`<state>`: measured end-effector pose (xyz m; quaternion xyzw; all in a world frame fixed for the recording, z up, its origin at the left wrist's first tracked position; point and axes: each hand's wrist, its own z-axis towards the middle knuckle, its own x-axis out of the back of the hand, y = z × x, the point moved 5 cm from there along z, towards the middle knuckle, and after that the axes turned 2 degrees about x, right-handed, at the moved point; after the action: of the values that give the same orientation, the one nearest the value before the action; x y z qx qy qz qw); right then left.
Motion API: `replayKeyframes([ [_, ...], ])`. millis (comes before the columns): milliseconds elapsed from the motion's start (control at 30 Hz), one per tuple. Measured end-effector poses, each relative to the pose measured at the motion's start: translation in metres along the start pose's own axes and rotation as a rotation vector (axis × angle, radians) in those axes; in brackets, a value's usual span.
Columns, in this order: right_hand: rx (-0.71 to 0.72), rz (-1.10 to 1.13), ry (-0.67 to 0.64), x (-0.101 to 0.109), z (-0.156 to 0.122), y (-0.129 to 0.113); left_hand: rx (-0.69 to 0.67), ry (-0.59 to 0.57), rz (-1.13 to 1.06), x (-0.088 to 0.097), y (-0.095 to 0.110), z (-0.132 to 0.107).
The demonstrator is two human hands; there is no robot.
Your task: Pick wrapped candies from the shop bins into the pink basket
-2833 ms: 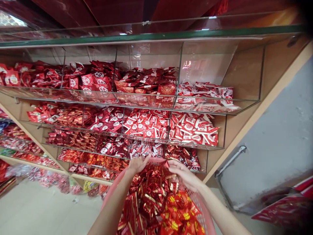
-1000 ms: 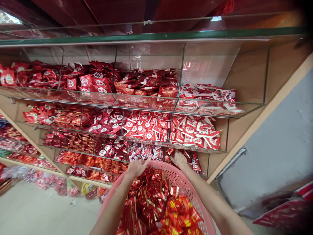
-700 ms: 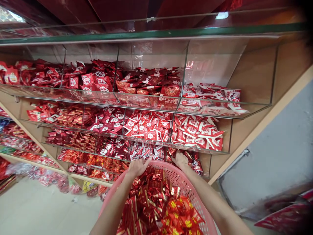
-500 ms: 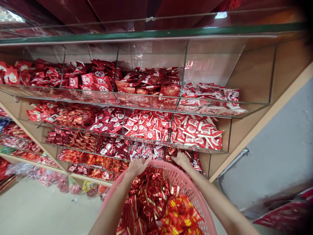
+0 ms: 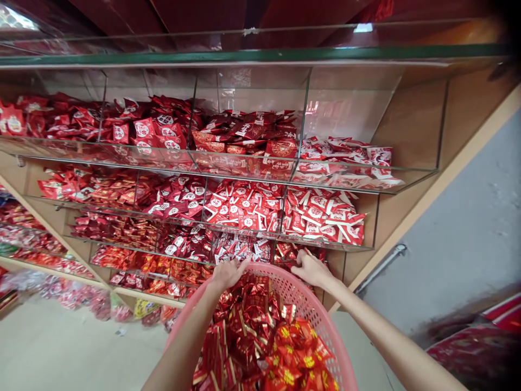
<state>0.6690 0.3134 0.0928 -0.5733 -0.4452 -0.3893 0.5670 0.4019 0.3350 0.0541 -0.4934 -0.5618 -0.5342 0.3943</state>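
A pink plastic basket point(image 5: 303, 297) full of red and gold foil candy packets point(image 5: 260, 336) is held up against a glass display. My left hand point(image 5: 227, 273) is closed over the basket's far rim. My right hand point(image 5: 311, 269) lies beyond the rim, palm down and fingers spread, on the dark red foil packets point(image 5: 290, 252) in the lowest right glass bin. Whether it holds a packet is hidden.
Tiered glass bins point(image 5: 244, 179) hold several kinds of red packets; red-and-white ones point(image 5: 323, 217) sit just above my right hand. A wooden frame point(image 5: 427, 190) slants down at the right before a grey wall point(image 5: 468, 233). More candy shelves point(image 5: 36, 250) run left.
My right hand left the candy in the basket and reached over the rim into the lowest right bin, then shifted slightly right. My left hand stayed on the rim.
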Motion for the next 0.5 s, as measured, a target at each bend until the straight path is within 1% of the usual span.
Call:
replayKeyframes([
  [67,0.137,-0.015,-0.009,0.008,-0.017,-0.027,-0.005,-0.006,0.011,0.000,0.000,0.000],
  [167,0.438,-0.002,-0.061,0.012,-0.042,-0.078,-0.005,-0.012,0.021,0.000,0.001,-0.002],
  [233,0.626,-0.029,-0.112,0.005,-0.055,-0.110,-0.003,-0.014,0.022,0.002,0.002,-0.004],
  [300,0.765,-0.100,-0.110,-0.009,-0.062,-0.133,-0.015,-0.016,0.023,0.004,0.003,-0.005],
  [400,0.900,-0.182,-0.034,-0.033,-0.065,-0.154,-0.012,-0.074,-0.031,0.009,0.005,-0.006],
  [500,0.944,-0.235,-0.023,-0.053,-0.062,-0.161,-0.003,-0.180,-0.123,0.013,0.006,-0.006],
])
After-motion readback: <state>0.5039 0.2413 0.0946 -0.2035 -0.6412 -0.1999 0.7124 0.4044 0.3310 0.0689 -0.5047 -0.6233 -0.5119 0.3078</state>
